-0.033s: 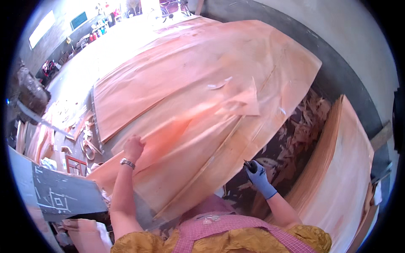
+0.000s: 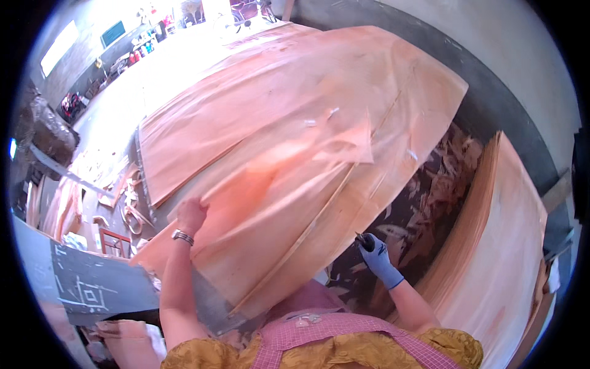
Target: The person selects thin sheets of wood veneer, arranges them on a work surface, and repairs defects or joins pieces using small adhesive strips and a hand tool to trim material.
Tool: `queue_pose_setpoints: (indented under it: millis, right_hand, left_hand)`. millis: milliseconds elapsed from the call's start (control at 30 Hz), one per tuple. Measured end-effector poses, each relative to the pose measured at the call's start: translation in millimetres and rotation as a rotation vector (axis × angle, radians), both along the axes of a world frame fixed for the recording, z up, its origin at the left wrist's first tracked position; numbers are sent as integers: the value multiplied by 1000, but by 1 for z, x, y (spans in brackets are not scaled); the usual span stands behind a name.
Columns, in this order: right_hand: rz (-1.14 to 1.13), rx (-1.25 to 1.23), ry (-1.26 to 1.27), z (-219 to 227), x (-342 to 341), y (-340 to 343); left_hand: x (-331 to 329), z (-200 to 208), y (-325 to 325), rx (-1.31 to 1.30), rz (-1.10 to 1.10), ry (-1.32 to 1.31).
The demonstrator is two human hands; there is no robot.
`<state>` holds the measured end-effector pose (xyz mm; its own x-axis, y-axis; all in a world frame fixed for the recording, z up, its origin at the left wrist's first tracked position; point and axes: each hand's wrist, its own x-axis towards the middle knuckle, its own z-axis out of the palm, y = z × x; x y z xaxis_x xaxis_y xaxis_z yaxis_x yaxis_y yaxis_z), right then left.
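Note:
My bare left hand (image 2: 192,214), with a metal watch at the wrist, is closed on the near left edge of a long, thin veneer strip (image 2: 255,184). The strip slants up to the right across a large stack of pinkish wood veneer sheets (image 2: 295,80), and its far part is smeared by motion. In a blue-grey glove, my right hand (image 2: 380,263) grips a small black-handled tool (image 2: 367,242) with a thin tip. That tool is beside the stack's near right edge. What kind of tool it is cannot be made out.
To the right leans a thick stack of veneer (image 2: 491,246). Torn veneer scraps (image 2: 452,163) litter the dark floor between both stacks. A grey panel with white marks (image 2: 98,283) stands at lower left, near a small red-framed stool (image 2: 115,241). A grey wall (image 2: 491,67) rises behind.
The view has tilted slightly. The strip's far end has shifted a little to the left, and a pale scrap near it looks different. Both hands keep their grips.

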<state>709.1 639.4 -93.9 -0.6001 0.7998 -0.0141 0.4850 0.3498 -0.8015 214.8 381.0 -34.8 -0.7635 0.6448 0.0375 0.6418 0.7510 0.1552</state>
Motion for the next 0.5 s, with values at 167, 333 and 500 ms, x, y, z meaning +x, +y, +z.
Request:
queue_pose_setpoints:
  millis: [167,333,500]
  right_hand:
    - [208,-204,16,-40,10,-113]
    - [242,-105,-253,-7,-63,-220]
    - [-93,12,-431,-13,-157,-279]
  left_hand:
    - [-43,92,-128,115,53,37]
    - [-117,84,-345,121,317,126]
    - [-161,-3,-557,-64,773,102]
